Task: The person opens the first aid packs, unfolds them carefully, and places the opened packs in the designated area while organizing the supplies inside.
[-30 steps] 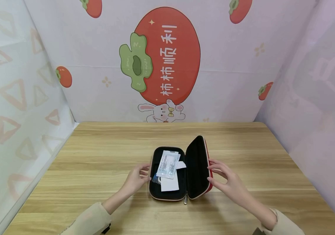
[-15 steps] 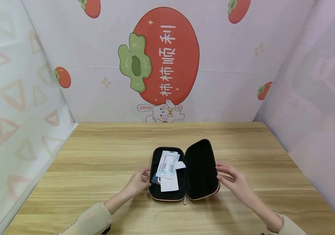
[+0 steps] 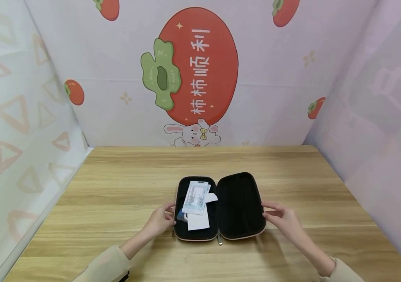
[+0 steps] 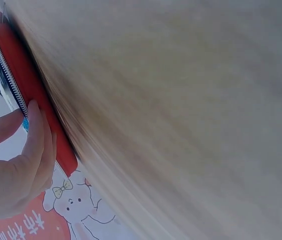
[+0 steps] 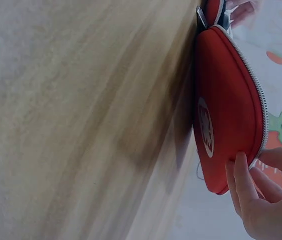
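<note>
Red zip case (image 3: 241, 205), opened wide: black lining, silvery zip teeth, white oval emblem (image 5: 205, 127) outside. Contains white packet (image 3: 195, 199), white card (image 3: 199, 221) in left half. Grips case's left edge between thumb and fingers of left hand (image 3: 159, 220); pinches right edge with right hand (image 3: 286, 222), right half tilted up. Rests on wood-grain table (image 3: 126, 180); persimmon-print backdrop (image 3: 267, 74) behind case.

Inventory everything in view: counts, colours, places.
Zippered case: 1, red outside, black inside, open on table
Printed packet: at least 1, white, case's left half
Flat pieces: count unclear, white, under packet
Small item: 1, blue, beside packet
Zipper pull: 1, silver, near hinge
Table: 1, tan, beneath case
Persimmon-print backdrop: 1, white, behind table
Side walls: 2, pale, flanking table
Left hand, right hand: 2, pinching case edges
Sleeves: 2, beige, forearms
</note>
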Demonstrator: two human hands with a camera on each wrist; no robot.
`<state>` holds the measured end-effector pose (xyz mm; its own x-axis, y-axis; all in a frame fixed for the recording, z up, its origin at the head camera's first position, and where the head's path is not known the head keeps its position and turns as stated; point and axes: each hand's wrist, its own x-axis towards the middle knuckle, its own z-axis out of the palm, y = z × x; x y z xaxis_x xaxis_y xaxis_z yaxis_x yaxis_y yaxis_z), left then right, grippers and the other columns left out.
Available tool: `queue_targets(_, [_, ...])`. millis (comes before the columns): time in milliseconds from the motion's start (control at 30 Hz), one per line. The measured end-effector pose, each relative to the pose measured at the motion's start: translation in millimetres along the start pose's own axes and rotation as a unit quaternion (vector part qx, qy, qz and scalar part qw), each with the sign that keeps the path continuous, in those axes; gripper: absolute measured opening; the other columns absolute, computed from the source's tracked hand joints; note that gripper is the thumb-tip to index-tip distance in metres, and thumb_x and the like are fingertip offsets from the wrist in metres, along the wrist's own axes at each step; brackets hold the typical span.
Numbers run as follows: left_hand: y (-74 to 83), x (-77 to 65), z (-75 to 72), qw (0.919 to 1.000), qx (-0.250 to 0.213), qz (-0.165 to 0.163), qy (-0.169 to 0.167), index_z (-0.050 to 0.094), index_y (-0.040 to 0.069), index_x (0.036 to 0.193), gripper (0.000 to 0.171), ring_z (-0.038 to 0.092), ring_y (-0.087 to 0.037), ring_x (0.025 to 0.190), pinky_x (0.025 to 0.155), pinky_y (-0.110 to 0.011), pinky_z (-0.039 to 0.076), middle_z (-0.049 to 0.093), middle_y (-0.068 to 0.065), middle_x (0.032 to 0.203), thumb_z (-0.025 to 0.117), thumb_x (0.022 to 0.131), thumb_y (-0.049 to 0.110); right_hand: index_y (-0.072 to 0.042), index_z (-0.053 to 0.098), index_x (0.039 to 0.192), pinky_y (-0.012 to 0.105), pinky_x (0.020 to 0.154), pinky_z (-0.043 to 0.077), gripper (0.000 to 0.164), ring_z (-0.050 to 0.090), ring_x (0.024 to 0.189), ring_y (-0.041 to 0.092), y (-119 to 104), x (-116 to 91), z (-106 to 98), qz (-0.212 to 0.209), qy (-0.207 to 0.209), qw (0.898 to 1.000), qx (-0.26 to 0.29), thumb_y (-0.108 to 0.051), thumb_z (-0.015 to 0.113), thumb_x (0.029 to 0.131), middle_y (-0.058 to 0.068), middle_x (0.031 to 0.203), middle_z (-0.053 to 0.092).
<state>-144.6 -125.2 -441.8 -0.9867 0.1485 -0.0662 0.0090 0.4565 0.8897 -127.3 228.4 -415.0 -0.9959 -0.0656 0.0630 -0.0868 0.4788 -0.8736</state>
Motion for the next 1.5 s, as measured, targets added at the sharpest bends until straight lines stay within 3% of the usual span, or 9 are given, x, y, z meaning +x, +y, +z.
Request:
queue_targets(200, [-4.4,-4.3,-8.8,1.0000,0.002,-0.003,0.002,0.045,-0.015,0.118,0.054,0.058,-0.020,0.066,0.055,-0.025,0.050,0.057,-0.016,0.090,0.053,0.065,-0.019,0.010,0.053,0.114,0.020,0.065,0.050,0.037,0.064,0.076,0.016,6,2,5,0.049,-0.035,0.998,0.019,0.001,0.059,0.079,0.021,0.088,0.065])
queue_targets(400, [-7.7,-9.6,-17.4,1.0000,0.007,-0.002,-0.001,0.044,-0.016,0.117,0.053,0.059,-0.022,0.067,0.055,-0.025,0.050,0.058,-0.018,0.089,0.053,0.065,-0.018,0.016,0.047,0.115,0.023,0.067,0.052,0.039,0.064,0.077,0.024,11,2,12,0.060,-0.067,0.995,0.045,0.006,0.057,0.078,0.024,0.085,0.064])
queue_targets(567, [-9.0,-14.1,-22.0,0.9999,0.005,-0.010,-0.002,0.044,-0.016,0.117,0.053,0.059,-0.022,0.067,0.055,-0.026,0.051,0.057,-0.018,0.090,0.053,0.065,-0.019,0.015,0.049,0.114,0.022,0.065,0.052,0.042,0.064,0.076,0.020,15,3,18,0.070,-0.069,0.994,0.037,0.006,0.061,0.075,0.021,0.084,0.065])
queue_targets(967, [-18.0,-20.8,-30.4,0.9998,-0.003,0.003,-0.021,0.041,-0.018,0.117,0.053,0.059,-0.024,0.068,0.056,-0.025,0.051,0.057,-0.022,0.092,0.056,0.067,-0.017,0.018,0.046,0.114,0.024,0.064,0.052,0.045,0.064,0.077,0.022,22,1,27,0.048,-0.110,0.991,0.054,0.009,0.060,0.073,0.029,0.103,0.058])
queue_targets(1200, [-19.2,-24.2,-32.9,0.9998,0.003,0.000,-0.019,0.041,-0.018,0.118,0.055,0.059,-0.022,0.067,0.055,-0.025,0.051,0.057,-0.022,0.093,0.057,0.066,-0.017,0.020,0.044,0.114,0.025,0.063,0.053,0.046,0.064,0.078,0.027,22,0,31,0.046,-0.122,0.989,0.070,0.011,0.059,0.072,0.031,0.103,0.056])
queue_targets(1500, [-20.6,-26.0,-34.8,0.9998,-0.007,-0.013,-0.012,0.042,-0.017,0.118,0.055,0.059,-0.023,0.068,0.056,-0.024,0.051,0.056,-0.022,0.094,0.056,0.065,-0.019,0.016,0.046,0.116,0.024,0.065,0.052,0.045,0.059,0.089,0.034,17,12,29,-0.004,-0.124,0.992,0.022,0.010,0.059,0.074,0.036,0.116,0.044])
